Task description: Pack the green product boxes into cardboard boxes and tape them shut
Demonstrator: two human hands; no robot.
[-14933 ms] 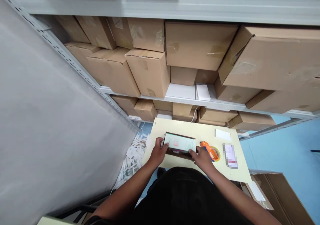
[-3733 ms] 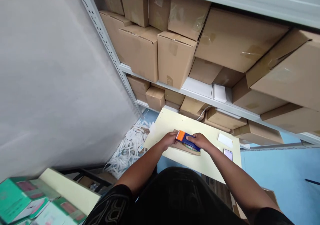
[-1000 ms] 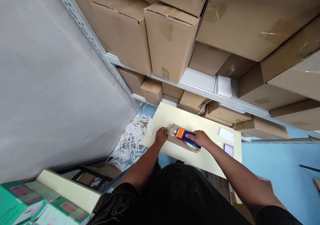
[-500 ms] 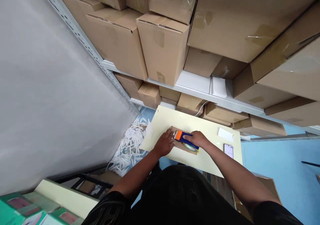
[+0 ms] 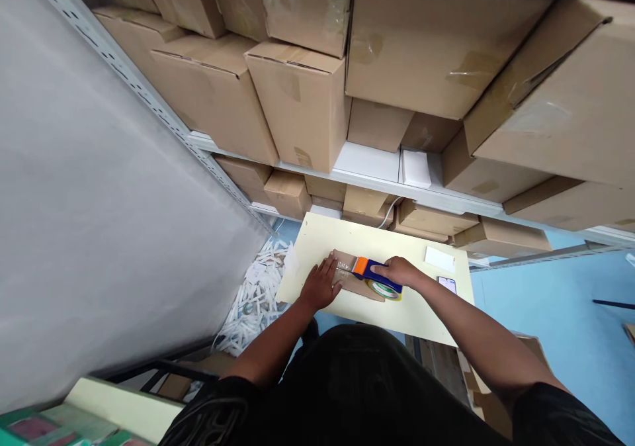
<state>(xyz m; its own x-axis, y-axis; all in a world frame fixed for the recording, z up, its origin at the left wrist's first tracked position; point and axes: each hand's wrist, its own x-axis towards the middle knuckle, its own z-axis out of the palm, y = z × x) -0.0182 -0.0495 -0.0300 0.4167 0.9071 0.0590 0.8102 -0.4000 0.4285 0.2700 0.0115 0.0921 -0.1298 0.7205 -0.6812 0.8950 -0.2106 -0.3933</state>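
Note:
My right hand (image 5: 398,271) is wrapped round a blue and orange tape dispenser (image 5: 376,269), with a roll of tape showing on its near side. Under the dispenser lies a small flat cardboard box (image 5: 364,290). A shiny strip of clear tape (image 5: 343,266) runs along the box between the dispenser and my left hand. My left hand (image 5: 320,284) rests with its fingers stretched out over the left end of the box.
The cream table (image 5: 421,310) also bears a white box (image 5: 439,259) and a phone (image 5: 446,284). Cardboard boxes (image 5: 297,105) fill the shelves beyond it. White paper strips (image 5: 258,287) are heaped on the floor at left, beside the grey wall (image 5: 109,234).
The tape dispenser in my right hand has moved right along the box, away from my left hand, and more tape shows behind it. The whole view has shifted slightly.

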